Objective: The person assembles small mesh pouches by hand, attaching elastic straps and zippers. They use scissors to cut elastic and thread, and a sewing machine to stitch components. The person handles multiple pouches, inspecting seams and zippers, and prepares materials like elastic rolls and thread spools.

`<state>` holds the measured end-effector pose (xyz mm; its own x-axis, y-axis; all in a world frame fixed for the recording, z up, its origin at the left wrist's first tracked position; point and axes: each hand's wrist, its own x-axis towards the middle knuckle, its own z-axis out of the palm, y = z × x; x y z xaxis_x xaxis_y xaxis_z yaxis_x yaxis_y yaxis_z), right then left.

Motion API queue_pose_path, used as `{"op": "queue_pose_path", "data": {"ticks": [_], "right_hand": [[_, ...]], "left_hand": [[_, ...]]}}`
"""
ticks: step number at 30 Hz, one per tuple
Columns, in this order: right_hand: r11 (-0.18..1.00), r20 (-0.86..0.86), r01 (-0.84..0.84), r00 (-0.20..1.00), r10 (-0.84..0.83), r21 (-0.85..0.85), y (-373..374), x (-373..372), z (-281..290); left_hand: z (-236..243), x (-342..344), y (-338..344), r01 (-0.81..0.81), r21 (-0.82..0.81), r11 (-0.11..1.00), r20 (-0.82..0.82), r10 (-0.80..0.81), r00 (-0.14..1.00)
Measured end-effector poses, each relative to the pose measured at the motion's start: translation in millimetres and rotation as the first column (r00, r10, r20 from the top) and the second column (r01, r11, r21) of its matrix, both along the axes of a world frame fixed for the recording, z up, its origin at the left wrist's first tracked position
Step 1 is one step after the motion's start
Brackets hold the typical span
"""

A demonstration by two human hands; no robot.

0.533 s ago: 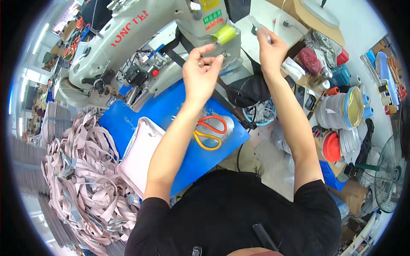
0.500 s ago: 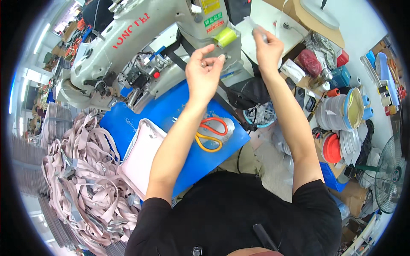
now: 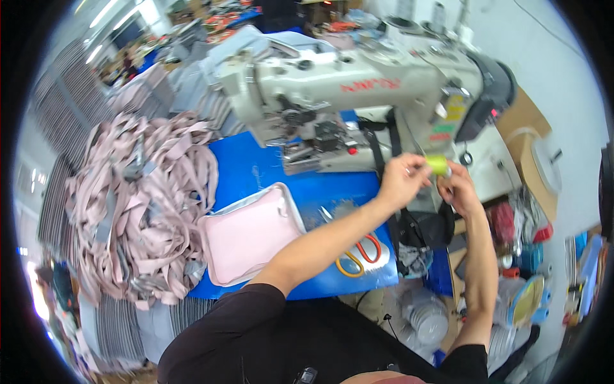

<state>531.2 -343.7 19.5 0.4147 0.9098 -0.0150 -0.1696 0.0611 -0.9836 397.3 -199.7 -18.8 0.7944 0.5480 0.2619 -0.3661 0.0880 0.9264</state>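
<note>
A yellow-green thread spool point(image 3: 438, 166) sits against the right end of the pale sewing machine point(image 3: 377, 83), below its coloured stickers. My left hand point(image 3: 403, 182) is at the spool's left end, its fingers curled and pinched together. On the other side, my right hand point(image 3: 459, 191) has its fingers bent in close under the spool's right end. Whatever the fingertips pinch is too small and blurred to make out. Below my left forearm, scissors point(image 3: 358, 255) with one orange-red and one yellow handle lie on the blue tabletop point(image 3: 246, 160). A pink panel with grey edging point(image 3: 252, 233) lies beside them.
A large tangled heap of pink straps point(image 3: 144, 205) covers the left side. Stacks of grey pieces point(image 3: 109, 329) stand around it. Black straps and a black bag point(image 3: 425, 227) hang right of the blue top. Reels and jars point(image 3: 518, 301) crowd the right.
My view has swung, bringing more of the machine into sight. My right hand, earlier raised apart with something small and pale, has come down to the spool. My left fingers have closed in beside it.
</note>
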Motion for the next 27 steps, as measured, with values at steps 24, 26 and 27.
{"op": "queue_pose_path", "data": {"ticks": [24,26,27], "right_hand": [[0.974,-0.030,-0.130,0.991,0.127,-0.186,6,-21,20],[0.972,0.028,-0.128,0.990,0.136,-0.196,6,-28,25],[0.970,0.083,-0.107,0.988,0.128,-0.218,5,-29,27]], "left_hand": [[0,3,3,-0.441,0.048,0.896,0.165,0.429,0.888],[8,-4,3,-0.457,0.077,0.886,0.156,0.442,0.883],[12,-7,2,-0.456,0.083,0.886,0.152,0.441,0.885]]}}
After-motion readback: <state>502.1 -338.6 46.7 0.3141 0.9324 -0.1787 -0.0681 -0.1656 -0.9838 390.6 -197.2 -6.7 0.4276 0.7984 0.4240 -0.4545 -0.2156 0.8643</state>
